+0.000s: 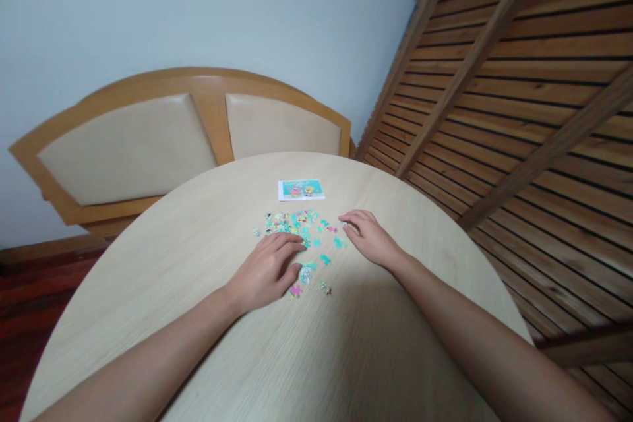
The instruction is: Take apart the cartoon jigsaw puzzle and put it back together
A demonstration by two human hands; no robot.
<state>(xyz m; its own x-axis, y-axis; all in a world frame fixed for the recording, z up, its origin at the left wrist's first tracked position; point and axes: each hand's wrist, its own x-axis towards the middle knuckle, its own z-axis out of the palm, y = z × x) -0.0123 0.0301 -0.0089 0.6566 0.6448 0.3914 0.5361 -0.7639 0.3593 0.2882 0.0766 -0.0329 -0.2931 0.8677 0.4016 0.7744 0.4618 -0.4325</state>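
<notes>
Loose jigsaw puzzle pieces [281, 219] in teal, yellow and pink lie in a cluster on the round table. My left hand [270, 269] rests over the near left side of the cluster, fingers stretched and thumb apart, its fingertips by the pieces. Close to its thumb are a small patch of pieces [306, 272] that look joined and a pink piece [295, 290]. My right hand [370, 237] is at the cluster's right side, thumb and forefinger around a small pale puzzle piece [343, 222], mostly hidden. A teal piece [337, 242] lies just below its fingertips.
Behind the pieces lies a picture card [301, 189] with cartoon figures on teal. The pale wooden table [198, 237] has a curved far edge. A padded wooden headboard [208, 112] stands beyond it, and a slatted wooden panel [494, 112] leans on the right.
</notes>
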